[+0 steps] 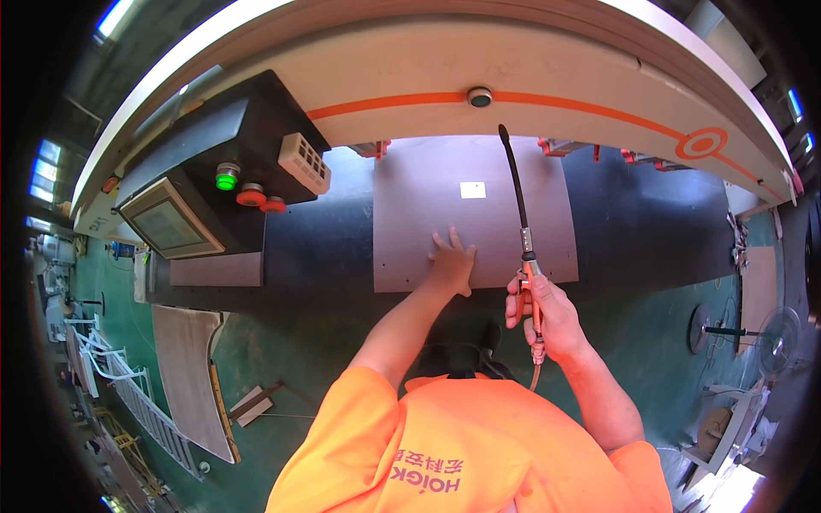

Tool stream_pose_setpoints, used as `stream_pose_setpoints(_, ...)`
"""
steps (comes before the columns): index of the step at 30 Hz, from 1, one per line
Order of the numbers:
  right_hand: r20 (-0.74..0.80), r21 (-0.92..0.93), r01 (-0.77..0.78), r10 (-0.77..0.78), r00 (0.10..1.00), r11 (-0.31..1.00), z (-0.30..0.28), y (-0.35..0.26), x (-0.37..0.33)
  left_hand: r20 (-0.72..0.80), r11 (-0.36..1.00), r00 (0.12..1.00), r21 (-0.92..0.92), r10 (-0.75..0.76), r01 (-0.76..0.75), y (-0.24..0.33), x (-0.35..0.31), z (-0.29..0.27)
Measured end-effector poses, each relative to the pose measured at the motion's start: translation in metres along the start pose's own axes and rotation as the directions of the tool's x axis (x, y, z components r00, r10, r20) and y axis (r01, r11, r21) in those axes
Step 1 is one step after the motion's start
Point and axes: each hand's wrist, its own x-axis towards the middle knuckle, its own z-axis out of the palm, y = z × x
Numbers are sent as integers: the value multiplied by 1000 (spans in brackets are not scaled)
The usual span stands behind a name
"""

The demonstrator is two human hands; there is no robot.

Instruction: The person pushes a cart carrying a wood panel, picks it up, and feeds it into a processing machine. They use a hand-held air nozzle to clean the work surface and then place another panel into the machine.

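Observation:
My left hand (453, 263) lies with its fingers spread on a grey-brown flat panel (406, 231), near the panel's front edge. A small white label (473, 190) sits on the panel, beyond my fingertips. In my right hand (558, 315) is an air blow gun (518, 192), orange-bodied with a long black nozzle that points away from me over the panel's right part. My fingers are wrapped round its handle and trigger. A hose (536, 376) runs from the gun's lower end toward my body.
The panel rests on a black machine bed (641, 231). A beige machine beam (410, 60) with an orange stripe spans the far side. At left hangs a control box (231, 128) with buttons and a screen (168, 218). A fan (778, 339) stands at right; a curved board (188, 368) at left.

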Motion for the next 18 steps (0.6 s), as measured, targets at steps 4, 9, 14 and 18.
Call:
stream_pose_setpoints(4, 20, -3, 20, -20, 1000, 1000, 21, -20, 5, -10, 1000, 1000, -18, 6, -6, -2, 0, 4)
stream_pose_setpoints(9, 17, 84, 50, -52, 999, 995, 23, -13, 8, -13, 999, 1000, -51, -4, 3, -5, -3, 3)
stream_pose_setpoints(14, 24, 107, 48, -51, 998, 993, 25, -15, 5, -11, 996, 999, -74, -51, 50, -19, -6, 7)
stream_pose_setpoints(18, 33, 130, 43, -48, 998, 991, 28, -18, 5, -16, 997, 999, -65, -48, 47, -22, -5, 11)
